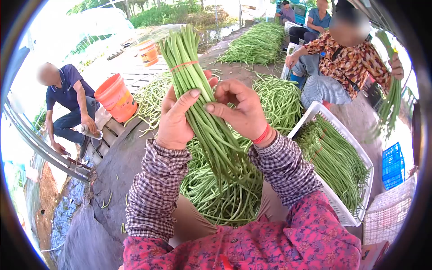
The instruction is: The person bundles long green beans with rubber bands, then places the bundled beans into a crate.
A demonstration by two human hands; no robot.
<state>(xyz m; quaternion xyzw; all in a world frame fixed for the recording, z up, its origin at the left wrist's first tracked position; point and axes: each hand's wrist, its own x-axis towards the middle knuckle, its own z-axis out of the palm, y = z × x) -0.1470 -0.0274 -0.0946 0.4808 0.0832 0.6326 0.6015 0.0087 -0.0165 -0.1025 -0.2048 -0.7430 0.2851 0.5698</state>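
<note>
A bundle of long green beans point(201, 105) is held up in front of me, its even ends at the top and its loose tails hanging down. Around its upper part runs a red rubber band point(184, 65). My left hand point(179, 112) is wrapped round the bundle below the band, thumb across the front. At the bundle's right side is my right hand point(240, 108), fingers curled and thumb tip against the beans; whether anything small is pinched there I cannot make out. Beneath both hands lies a loose pile of long beans point(216, 198) between my knees.
A white crate point(366, 180) of banded beans stands at my right, near blue point(392, 166) and white baskets point(389, 211). Orange buckets point(116, 96) stand left. One person point(344, 67) sits right holding beans; another person point(69, 99) crouches left. More beans point(256, 42) lie behind.
</note>
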